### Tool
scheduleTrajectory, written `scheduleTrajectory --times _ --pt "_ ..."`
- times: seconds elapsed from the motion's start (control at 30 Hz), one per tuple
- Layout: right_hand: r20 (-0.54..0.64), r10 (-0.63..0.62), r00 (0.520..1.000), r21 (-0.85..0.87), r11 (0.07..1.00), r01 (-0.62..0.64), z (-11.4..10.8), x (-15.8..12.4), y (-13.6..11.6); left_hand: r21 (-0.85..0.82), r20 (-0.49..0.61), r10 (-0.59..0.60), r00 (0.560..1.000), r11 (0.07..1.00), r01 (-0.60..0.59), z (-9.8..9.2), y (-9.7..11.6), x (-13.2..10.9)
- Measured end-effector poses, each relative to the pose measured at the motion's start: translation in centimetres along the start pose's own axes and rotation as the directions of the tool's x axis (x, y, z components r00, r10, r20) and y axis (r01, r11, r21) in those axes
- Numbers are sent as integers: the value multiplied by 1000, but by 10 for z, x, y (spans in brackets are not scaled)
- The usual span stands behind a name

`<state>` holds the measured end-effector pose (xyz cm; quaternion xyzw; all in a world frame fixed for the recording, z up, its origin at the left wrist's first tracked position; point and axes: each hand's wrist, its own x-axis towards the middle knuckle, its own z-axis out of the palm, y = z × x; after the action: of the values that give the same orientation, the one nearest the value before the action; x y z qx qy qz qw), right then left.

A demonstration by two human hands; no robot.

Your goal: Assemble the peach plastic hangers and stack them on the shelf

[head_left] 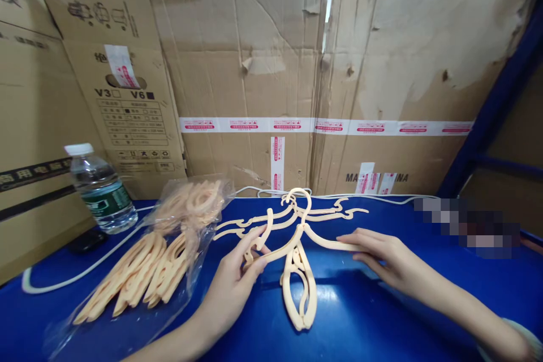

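Observation:
Both my hands grip a cream plastic folding hanger [300,228], its hook pointing up. My left hand [237,266] pinches the left arm, where a curved end piece sticks upward. The tip of the right arm is between the thumb and fingers of my right hand [388,257]. Below the hook, a folded hanger [299,300] lies on the blue table, its hook end hidden. Behind the held hanger, unfolded hangers [271,220] lie spread out, partly covered by it. More folded hangers [131,271] lie left of my left hand, in and around a clear plastic bag [186,283].
A water bottle [102,192] with a green label stands at the left beside a black object [87,240]. A white cable [85,280] runs across the blue table [373,317]. Cardboard sheets [254,85] wall off the back, and a blue metal post [487,102] rises at the right.

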<state>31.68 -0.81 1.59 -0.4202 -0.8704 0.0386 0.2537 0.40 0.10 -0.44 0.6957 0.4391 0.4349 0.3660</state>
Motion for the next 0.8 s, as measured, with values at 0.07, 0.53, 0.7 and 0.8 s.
scheduleTrajectory --times 0.07,0.53,0.7,0.8 --pt "-35 -65 997 -78 995 63 -1 0 3 39 15 8 1000 999 -8 -1 -1 -1" --pt "-338 -199 920 -661 746 -82 -4 -12 0 -92 -63 -118 991 989 112 -3 4 3" --pt "-416 -40 908 -297 950 -95 4 -8 -2 -162 -62 -114 991 981 103 -2 5 3" --pt "-467 183 865 113 983 -147 7 0 -4 -176 -93 -113 989 980 95 -2 4 3"
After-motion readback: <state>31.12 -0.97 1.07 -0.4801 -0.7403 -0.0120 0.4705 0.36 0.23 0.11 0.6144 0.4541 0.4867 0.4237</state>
